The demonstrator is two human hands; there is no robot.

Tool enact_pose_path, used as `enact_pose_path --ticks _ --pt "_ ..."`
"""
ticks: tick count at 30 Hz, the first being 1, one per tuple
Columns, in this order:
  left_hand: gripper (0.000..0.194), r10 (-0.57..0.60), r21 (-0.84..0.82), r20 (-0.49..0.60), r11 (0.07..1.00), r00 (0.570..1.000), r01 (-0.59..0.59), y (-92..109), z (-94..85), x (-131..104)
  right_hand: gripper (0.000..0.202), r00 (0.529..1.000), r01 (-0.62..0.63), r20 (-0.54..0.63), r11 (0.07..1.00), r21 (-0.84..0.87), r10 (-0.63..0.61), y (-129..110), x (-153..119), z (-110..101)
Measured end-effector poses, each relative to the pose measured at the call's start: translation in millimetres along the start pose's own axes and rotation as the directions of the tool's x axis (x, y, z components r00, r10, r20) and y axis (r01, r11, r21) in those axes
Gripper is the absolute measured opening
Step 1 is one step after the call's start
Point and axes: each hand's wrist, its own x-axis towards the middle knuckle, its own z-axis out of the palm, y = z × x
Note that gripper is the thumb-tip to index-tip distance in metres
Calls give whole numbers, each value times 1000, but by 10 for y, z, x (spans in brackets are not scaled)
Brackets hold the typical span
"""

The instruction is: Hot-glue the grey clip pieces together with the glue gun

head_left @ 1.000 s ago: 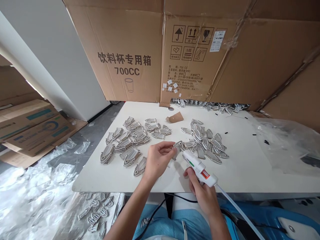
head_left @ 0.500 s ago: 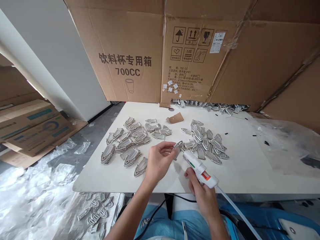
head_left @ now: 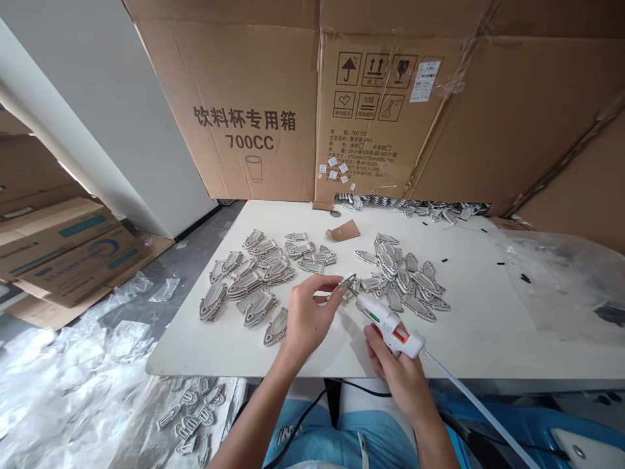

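My left hand (head_left: 312, 311) pinches a small grey frame-like piece (head_left: 347, 284) between thumb and fingers, held above the table and seen nearly edge-on. Wrapped round a white glue gun (head_left: 385, 320) is my right hand (head_left: 398, 365); a long pale glue stick (head_left: 476, 404) sticks out of the gun's rear. The nozzle points up and left at the held piece, very close to it; whether they touch I cannot tell. Stacks of similar pieces (head_left: 261, 306) lie left of my left hand. A looser heap of them (head_left: 403, 277) lies beyond the gun.
A white table (head_left: 205, 355) carries everything, with large cardboard (head_left: 263, 78) standing along its back. A torn cardboard scrap (head_left: 346, 230) and black bits lie on top. Clear plastic (head_left: 551, 286) covers the right side. More grey pieces (head_left: 190, 417) lie below the left front edge.
The piece in my left hand has tilted from showing its face to nearly edge-on. The glue gun stays close beside it, barely shifted.
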Motion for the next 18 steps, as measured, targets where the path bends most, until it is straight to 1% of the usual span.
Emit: enact_pose_path --ticks 2,4,7,9,10,14,16,18 --pt "18 -55 -37 -23 998 998 54 -14 0 14 56 1000 -1 -5 999 37 1 18 8 -16" --pt "20 -87 -46 -58 995 995 84 -31 -2 22 55 1000 12 -16 994 110 -10 40 29 -46" --pt "21 -84 -12 -83 996 993 83 -52 2 28 50 996 93 -31 960 265 -88 70 82 -106" --pt "22 -63 11 -75 998 995 64 -61 17 41 48 990 140 -51 924 356 -130 86 116 -133" --pt "23 -54 20 -65 998 996 55 -64 29 55 47 990 144 -57 911 386 -132 92 129 -138" --pt "22 -44 73 -36 996 998 47 -68 93 173 45 989 145 -54 896 420 -135 102 139 -107" --pt "19 -59 112 -26 992 998 61 -70 127 253 44 985 172 -70 894 414 -157 94 129 -79" --pt "16 -82 148 14 986 996 79 -75 161 325 43 983 185 -93 892 412 -161 83 120 -57"
